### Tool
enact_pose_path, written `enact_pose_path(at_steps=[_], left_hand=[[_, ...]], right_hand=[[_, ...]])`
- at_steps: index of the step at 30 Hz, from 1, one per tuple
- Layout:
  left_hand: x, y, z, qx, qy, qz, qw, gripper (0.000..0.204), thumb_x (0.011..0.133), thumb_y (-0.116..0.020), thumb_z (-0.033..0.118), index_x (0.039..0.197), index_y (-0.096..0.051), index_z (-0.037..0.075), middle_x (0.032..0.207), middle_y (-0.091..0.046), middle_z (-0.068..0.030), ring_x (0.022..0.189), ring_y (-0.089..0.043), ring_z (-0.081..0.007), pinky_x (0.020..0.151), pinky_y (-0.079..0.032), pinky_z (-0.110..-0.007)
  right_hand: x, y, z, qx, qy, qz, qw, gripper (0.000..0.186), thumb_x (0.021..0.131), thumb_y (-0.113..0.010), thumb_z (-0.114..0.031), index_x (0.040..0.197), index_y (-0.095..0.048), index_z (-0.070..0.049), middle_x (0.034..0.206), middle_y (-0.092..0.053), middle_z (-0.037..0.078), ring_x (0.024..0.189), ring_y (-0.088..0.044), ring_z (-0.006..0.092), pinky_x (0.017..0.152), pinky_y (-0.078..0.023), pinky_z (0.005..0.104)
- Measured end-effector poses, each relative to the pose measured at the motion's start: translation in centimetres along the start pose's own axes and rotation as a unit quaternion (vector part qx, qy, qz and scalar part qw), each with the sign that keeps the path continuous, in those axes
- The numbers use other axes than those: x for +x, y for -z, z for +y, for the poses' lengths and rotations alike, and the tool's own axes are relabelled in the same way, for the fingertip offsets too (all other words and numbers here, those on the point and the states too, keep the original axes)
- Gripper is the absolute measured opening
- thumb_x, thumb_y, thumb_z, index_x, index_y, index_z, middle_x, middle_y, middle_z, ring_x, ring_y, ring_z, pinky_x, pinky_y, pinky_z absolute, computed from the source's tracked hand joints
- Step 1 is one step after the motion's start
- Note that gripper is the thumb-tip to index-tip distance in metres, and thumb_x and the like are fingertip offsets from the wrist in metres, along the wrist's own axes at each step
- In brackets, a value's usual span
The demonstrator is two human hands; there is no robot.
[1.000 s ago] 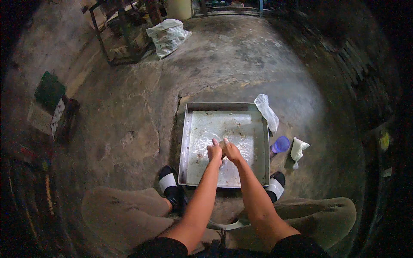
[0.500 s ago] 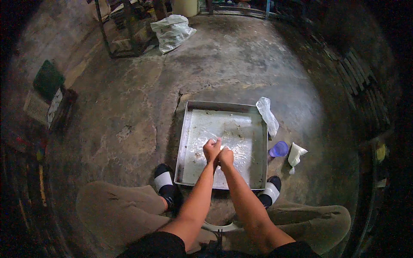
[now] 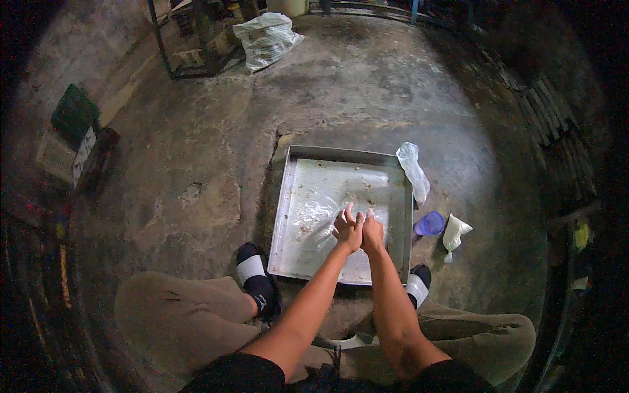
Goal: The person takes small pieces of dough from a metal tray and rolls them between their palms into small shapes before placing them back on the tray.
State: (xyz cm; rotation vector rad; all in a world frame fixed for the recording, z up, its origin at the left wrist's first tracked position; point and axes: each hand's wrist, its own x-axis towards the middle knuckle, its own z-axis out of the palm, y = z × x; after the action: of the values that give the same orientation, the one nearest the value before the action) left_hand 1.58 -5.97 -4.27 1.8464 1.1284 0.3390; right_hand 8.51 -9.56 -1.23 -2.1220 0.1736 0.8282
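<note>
Metal tray (image 3: 306, 254) lies on the floor (image 3: 190, 137); forearms (image 3: 313, 291) stretch over its near edge, left hand (image 3: 349, 230) and right hand (image 3: 372, 232) touching about its middle, fingers half curled; whether they hold something, one cannot tell.

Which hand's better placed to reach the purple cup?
Probably the right hand: it is nearer the purple cup, which sits just right of the tray; the left hand is farther off.

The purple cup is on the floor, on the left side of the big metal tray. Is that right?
Not quite: the head view shows the purple cup on the right side of the big metal tray. It is on the floor, as you said.
</note>
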Motion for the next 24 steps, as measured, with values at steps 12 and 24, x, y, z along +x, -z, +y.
enact_pose_path(at_steps=[12, 24], left_hand=[[1.6, 7.4, -6.0, 0.354, -0.095, 0.033, 0.930, 0.054, 0.096, -0.045, 0.029, 0.138, -0.039, -0.005, 0.153, -0.024, -0.0181, 0.140, -0.025, -0.0341, 0.113, -0.024, -0.047], [2.5, 7.3, -6.5, -0.028, -0.153, -0.040, 0.987, 0.034, 0.088, -0.051, 0.006, 0.122, -0.060, 0.006, 0.106, -0.066, -0.0194, 0.098, -0.064, -0.0368, 0.083, -0.051, -0.041]], right_hand=[[4.4, 3.1, 1.1, -0.292, 0.319, 0.168, 0.886, 0.036, 0.086, -0.059, -0.020, 0.117, -0.057, -0.004, 0.106, -0.059, 0.022, 0.098, -0.055, 0.0411, 0.090, -0.041, 0.0487], [-3.4, -2.9, 7.1, -0.407, 0.562, -0.010, 0.720, 0.051, 0.084, -0.055, -0.012, 0.135, -0.048, -0.014, 0.131, -0.051, 0.022, 0.110, -0.051, 0.0421, 0.082, -0.053, 0.0419]])
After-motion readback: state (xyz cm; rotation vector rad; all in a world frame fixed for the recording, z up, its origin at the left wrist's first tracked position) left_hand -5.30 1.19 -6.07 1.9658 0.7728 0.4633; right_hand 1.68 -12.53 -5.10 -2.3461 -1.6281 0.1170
